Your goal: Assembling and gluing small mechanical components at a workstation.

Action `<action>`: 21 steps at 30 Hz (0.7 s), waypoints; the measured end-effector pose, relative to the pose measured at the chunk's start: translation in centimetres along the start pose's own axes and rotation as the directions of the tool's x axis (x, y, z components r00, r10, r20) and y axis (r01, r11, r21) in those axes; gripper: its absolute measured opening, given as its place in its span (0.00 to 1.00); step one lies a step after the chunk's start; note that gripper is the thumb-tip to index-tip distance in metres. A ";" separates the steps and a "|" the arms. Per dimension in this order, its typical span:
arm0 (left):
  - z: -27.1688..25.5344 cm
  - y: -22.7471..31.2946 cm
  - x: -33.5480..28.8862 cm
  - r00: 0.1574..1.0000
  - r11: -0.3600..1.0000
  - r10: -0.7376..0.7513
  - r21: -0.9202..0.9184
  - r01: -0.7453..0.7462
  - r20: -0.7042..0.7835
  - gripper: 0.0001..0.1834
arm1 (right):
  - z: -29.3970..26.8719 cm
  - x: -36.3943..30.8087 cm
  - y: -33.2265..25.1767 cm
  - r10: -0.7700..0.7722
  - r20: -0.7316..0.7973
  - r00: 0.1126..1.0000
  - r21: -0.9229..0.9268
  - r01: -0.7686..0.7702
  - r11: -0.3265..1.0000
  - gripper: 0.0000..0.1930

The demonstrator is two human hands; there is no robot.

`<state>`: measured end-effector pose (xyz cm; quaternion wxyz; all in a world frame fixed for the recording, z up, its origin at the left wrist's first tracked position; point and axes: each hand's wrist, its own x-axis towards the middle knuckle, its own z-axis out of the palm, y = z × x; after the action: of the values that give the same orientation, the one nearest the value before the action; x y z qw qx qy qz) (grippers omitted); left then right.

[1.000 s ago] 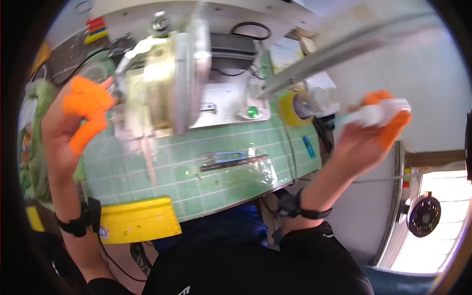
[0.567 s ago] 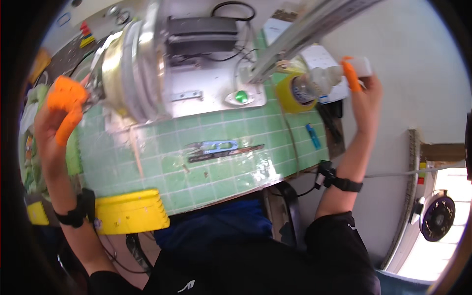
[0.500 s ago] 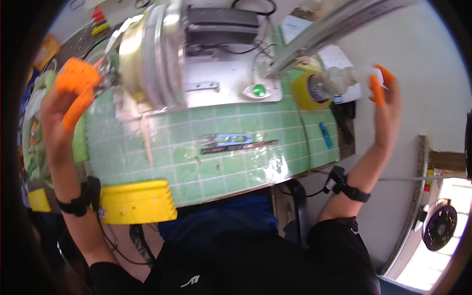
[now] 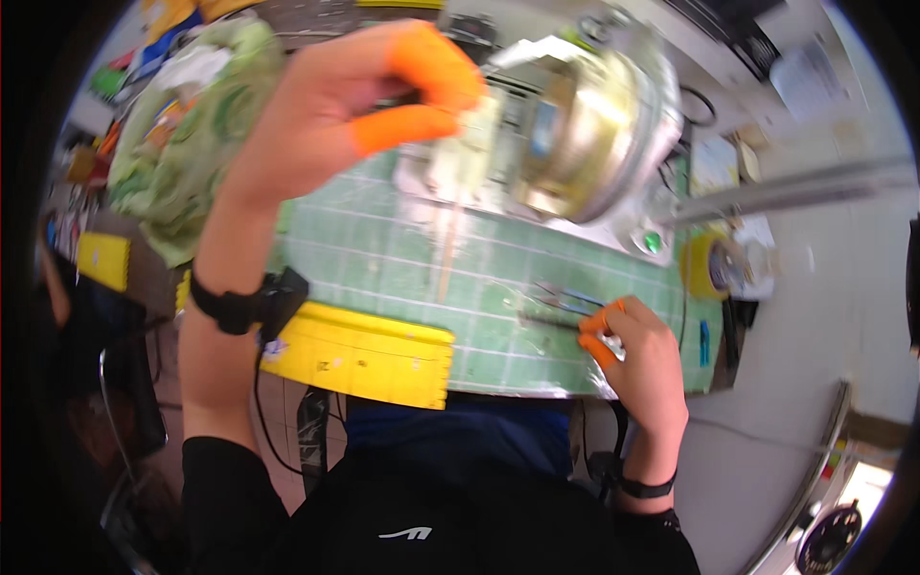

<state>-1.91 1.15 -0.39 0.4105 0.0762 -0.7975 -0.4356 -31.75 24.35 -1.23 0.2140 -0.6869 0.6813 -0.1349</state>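
My left hand (image 4: 350, 110) is raised at the upper left, orange covers on its thumb and fingers. Its fingertips are pinched beside the round metal machine part (image 4: 575, 144); whatever they hold is too small or blurred to make out. Low over the green mat, my right hand (image 4: 637, 359), also with orange finger covers, closes its thumb and finger on the near end of dark, slim tweezers (image 4: 548, 319). Blue-handled thread snips (image 4: 570, 298) lie just beyond, partly covered by those fingers. A thin wooden stick (image 4: 448, 254) lies on the mat to the left.
A yellow tray (image 4: 359, 355) sits at the table's front edge. At the right stand a yellow container (image 4: 702, 266) and a clear bottle (image 4: 757, 261), below a slanting metal bar (image 4: 795, 192). A green plastic bag (image 4: 196, 134) is at the left. A blue pen-like item (image 4: 704, 343) lies at right.
My right hand has come down from beside the bottles, where it was near something white, to the tweezers on the mat. The view has swung left; my left hand now appears higher and closer.
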 end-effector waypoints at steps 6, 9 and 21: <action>0.4 0.7 0.0 0.997 0.997 -0.058 -0.059 0.055 -0.042 0.07 | 0.1 0.1 -1.5 -0.041 0.233 0.972 -0.053 0.055 0.997 0.09; 0.3 0.7 -0.2 0.998 1.000 -0.017 -0.015 0.016 -0.060 0.07 | -0.1 0.7 -3.0 0.013 0.342 0.940 -0.025 -0.004 1.000 0.09; 0.3 0.1 -0.1 0.997 0.998 -0.004 -0.069 -0.001 -0.073 0.08 | -10.2 8.1 -8.1 -0.477 -0.602 0.640 0.338 0.746 0.573 0.16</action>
<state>-2.07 1.45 -0.43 0.4413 0.0783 -0.7663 -0.4603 -29.22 14.98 10.63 0.1802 -0.7381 0.3479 -0.5494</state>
